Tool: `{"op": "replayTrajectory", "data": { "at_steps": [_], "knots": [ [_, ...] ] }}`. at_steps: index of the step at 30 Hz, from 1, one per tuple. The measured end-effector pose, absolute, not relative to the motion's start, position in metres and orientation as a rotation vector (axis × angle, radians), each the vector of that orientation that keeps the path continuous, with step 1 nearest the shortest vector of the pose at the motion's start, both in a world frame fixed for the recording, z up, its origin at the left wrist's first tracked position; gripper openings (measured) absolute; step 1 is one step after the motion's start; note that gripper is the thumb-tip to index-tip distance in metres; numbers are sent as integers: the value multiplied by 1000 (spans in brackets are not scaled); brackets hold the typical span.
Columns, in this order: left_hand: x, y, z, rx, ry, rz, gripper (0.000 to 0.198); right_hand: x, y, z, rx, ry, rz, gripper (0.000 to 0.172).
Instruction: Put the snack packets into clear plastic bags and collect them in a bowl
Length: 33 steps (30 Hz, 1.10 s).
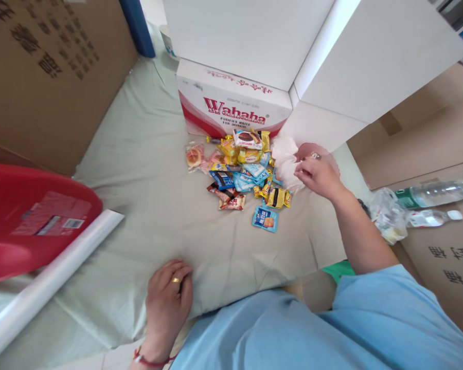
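My right hand [318,176] reaches over the far right part of the cloth, its fingers pinched together at the edge of a thin white plastic bag [287,165]. Just behind it lies a pink plate [330,155], partly covered by the hand. To the left is a pile of wrapped snacks [250,172] in yellow, blue, red and clear wrappers. One light blue snack packet [265,219] lies apart, nearer to me. My left hand [168,290], with a gold ring, rests on the cloth near the front edge, its fingers curled in and nothing visible in them.
A Wahaha water carton [231,105] stands behind the pile, beside tall white boxes [250,36]. Leftward are a large brown carton [50,77], a red plastic container [34,216] and a long white roll [54,288]. Plastic bottles [435,195] lie on cardboard at right.
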<state>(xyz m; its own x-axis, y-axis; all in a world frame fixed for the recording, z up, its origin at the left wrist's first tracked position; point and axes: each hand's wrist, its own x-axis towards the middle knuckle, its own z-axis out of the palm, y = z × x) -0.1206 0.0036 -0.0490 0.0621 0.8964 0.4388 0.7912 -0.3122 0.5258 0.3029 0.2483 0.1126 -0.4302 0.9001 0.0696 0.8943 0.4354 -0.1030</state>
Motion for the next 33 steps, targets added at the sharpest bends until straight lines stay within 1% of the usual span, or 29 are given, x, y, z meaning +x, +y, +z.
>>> {"op": "replayTrajectory", "data": {
  "at_steps": [3,6,8,11,13,16,19,22,24,26,30,33],
  "knots": [
    [-120,5,-52,2165,1764,1069,14,315,217,92,-1826,-2546,29,24],
    [-121,7,-54,2152,1781,1053,15,314,207,69,-1972,-2460,-42,28],
    [-122,5,-53,2117,1775,1051,15,311,206,63,-1978,-2356,-15,25],
    [-122,-5,-48,1981,1801,1092,14,308,193,68,-1842,-2091,84,22],
    [-117,-12,-39,1824,1876,1119,15,306,174,73,-1745,-1817,241,22],
    [-97,-16,-20,1546,1882,1088,22,292,140,71,-1632,-1350,673,27],
    [-64,-1,0,1230,1618,1003,36,261,113,56,-1519,-1017,1048,35],
    [-31,24,12,949,1291,924,50,226,94,41,-1460,-839,1296,42],
    [-14,39,17,827,1119,861,58,209,85,34,-1453,-805,1390,44],
    [-2,50,19,809,1030,837,59,199,79,29,-1457,-819,1427,45],
    [12,56,16,883,968,797,50,193,74,22,-1464,-921,1462,43],
    [16,52,9,841,976,816,44,194,74,17,-1492,-1126,1460,41]
  ]
}}
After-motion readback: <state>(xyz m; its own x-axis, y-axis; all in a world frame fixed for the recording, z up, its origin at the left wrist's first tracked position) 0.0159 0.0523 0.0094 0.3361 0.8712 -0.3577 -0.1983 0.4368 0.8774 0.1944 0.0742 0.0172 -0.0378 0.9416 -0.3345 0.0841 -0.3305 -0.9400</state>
